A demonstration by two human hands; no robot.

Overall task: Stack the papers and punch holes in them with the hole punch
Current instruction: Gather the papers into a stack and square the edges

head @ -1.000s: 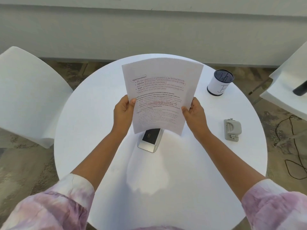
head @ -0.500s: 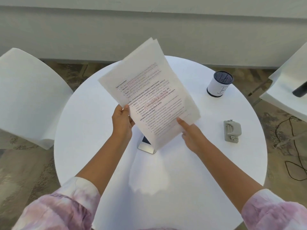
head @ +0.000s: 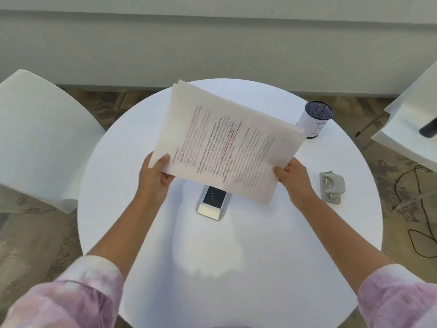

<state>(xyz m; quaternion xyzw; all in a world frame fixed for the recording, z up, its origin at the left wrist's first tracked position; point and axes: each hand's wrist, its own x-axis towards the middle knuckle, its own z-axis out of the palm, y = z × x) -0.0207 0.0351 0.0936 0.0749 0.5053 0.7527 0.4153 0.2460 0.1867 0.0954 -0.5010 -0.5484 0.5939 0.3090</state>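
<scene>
The papers (head: 227, 147), a thin sheaf of white printed sheets marked in red, are held in the air above the middle of the round white worktop (head: 260, 268), turned so that their long axis runs from near left to far right, with the printed lines running up the page. The far edges fan apart slightly, so the sheets look not quite squared, though the blur makes that hard to be sure of. The left hand (head: 155, 178) pinches the near-left corner, thumb on top and fingers (head: 166, 179) curled beneath; the right hand (head: 294, 179) grips the near-right edge in the same closed pinch. The hole punch (head: 331, 187), a small grey, hard-cased tool with a metal bar along its top, lies flat on the worktop just right of the right hand, which is clearly the nearer one to it; the sheaf's right short edge already points roughly that way. Under the papers' near edge sits a dark device in a silvery frame (head: 213, 202). A cylindrical cup with a dark mesh top (head: 315, 119) stands at the far right, and white chairs (head: 40, 136) flank the worktop.
</scene>
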